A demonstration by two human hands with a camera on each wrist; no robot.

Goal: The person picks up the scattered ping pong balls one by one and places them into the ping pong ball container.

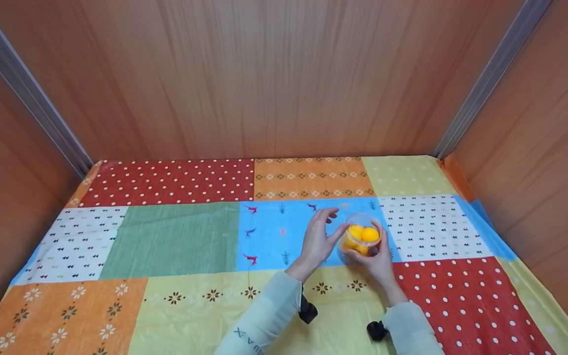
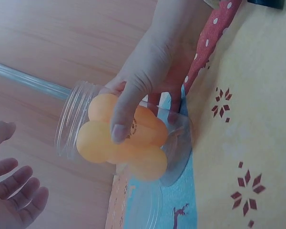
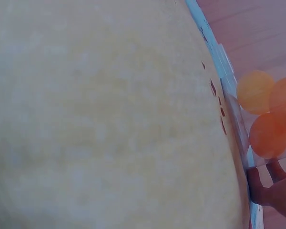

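Observation:
A clear plastic jar (image 1: 344, 255) with several orange table tennis balls (image 1: 370, 234) inside stands on the blue patch of the cloth. Its mouth is uncovered. My right hand (image 1: 380, 261) grips the jar from the right; in the left wrist view the thumb of that right hand (image 2: 143, 67) lies across the jar's side, over the balls. My left hand (image 1: 317, 241) is held just left of the jar's mouth, fingers loosely bent and holding nothing. The right wrist view catches only some balls (image 3: 269, 136) and part of the right hand (image 3: 276, 193).
Behind the jar lies a clear round piece (image 2: 145, 205) that looks like a lid. A patchwork cloth (image 1: 180, 241) covers the table. Wooden panels (image 1: 264, 79) rise at the back and both sides, with metal strips (image 1: 493, 74) at the corners.

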